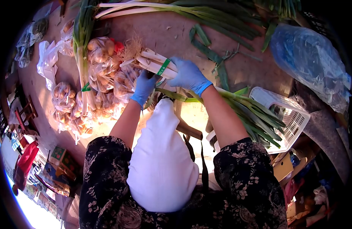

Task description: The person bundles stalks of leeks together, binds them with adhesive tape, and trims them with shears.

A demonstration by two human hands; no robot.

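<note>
A bundle of leeks (148,61) with white stalks and brown roots lies across both hands, its green leaves trailing to the lower right. Around the stalks runs a green band (163,66). My right hand (189,75), in a blue glove, is closed round the stalks just right of the band. My left hand (144,87), also blue-gloved, is at the underside of the stalks left of the band, its fingers curled and partly hidden. Dark, curled fingertips show beside it under the bundle.
Several clear bags of round produce (101,76) lie at the left, beside another banded leek bundle (83,57). More leeks (187,9) lie along the top. A white crate (298,124) stands at the right, below a blue plastic bag (307,53).
</note>
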